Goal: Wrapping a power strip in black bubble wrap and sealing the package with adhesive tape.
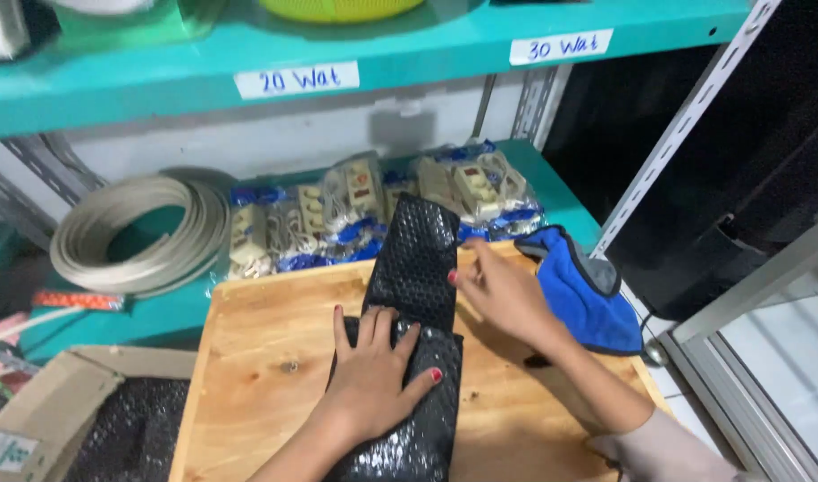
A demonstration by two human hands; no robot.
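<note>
The black bubble-wrap strip point(413, 295) is lying lengthwise across the wooden surface point(266, 357), its far end rising toward the teal shelf point(570, 210). The left hand point(373, 379) is pressing flat on the strip's near part, fingers spread and gripping nothing. The right hand point(503, 295) is touching the strip's right edge with loosely extended fingers. A blue cloth point(588, 290) is lying just beside that hand. Packaged power strips point(373, 205) and a coiled cable point(141, 232) are resting on the shelf behind.

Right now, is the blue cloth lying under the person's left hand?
No, the left hand presses on black bubble wrap; the blue cloth lies beyond the right hand.
</note>
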